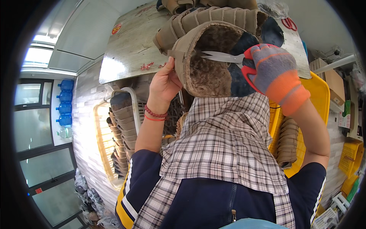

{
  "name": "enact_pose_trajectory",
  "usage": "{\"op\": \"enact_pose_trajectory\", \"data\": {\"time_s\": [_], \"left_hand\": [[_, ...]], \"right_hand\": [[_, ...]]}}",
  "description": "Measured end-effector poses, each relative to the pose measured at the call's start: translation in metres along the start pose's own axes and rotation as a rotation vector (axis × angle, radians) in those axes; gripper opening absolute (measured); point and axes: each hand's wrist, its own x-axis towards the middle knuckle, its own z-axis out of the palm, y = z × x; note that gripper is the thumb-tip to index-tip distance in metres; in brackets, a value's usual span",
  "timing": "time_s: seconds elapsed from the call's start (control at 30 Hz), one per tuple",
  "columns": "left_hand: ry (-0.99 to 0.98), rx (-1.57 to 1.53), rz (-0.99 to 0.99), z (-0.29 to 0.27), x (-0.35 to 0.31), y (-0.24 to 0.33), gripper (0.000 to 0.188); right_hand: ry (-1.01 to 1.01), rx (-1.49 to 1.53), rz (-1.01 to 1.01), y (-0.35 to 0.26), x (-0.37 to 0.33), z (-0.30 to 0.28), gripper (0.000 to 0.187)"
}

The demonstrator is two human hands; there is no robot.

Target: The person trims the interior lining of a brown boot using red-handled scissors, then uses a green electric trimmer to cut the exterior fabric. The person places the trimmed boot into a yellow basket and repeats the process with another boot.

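My bare left hand [166, 84] pinches the left edge of a brown shoe upper [209, 78] with a fluffy lining. A small brown tab sticks out by its thumb and fingertips. The upper is held up off the table, its lined inside facing me, with dark patches on its right side. In an orange and grey glove, my right hand [275, 70] is closed around the red handles of a pair of scissors [225, 57]. Their blades point left across the lining, slightly parted toward the tips. A row of nested brown uppers [213, 21] lies just behind on the table.
On the wood-patterned table [133, 42] are red scraps [146, 66] and another red-handled pair of scissors [289, 24]. Below stand a white basket [102, 141] of stacked uppers at left and a yellow basket [322, 95] at right. A plaid apron [225, 141] covers my lap.
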Motion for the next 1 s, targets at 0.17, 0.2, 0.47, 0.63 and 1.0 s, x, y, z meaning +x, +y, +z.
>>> {"op": "enact_pose_trajectory", "data": {"time_s": [0.17, 0.2, 0.47, 0.63, 1.0], "left_hand": [[0.068, 0.092, 0.017, 0.010, 0.001, -0.004, 0.036], [0.074, 0.094, 0.022, 0.011, 0.002, -0.005, 0.036], [0.110, 0.077, 0.033, 0.011, 0.002, -0.009, 0.034], [0.113, 0.062, 0.059, 0.012, 0.000, -0.009, 0.032], [-0.098, 0.342, 0.082, 0.064, 0.049, -0.114, 0.024]], "right_hand": [[-0.076, -0.045, -0.029, -0.005, 0.016, 0.008, 0.029], [-0.074, -0.053, -0.033, -0.006, 0.018, 0.008, 0.029], [-0.081, -0.068, -0.029, -0.006, 0.017, 0.014, 0.025], [0.139, 0.048, -0.006, 0.021, -0.007, 0.005, 0.030], [0.504, 1.591, 0.561, -0.025, -0.052, 0.027, 0.046]]}}
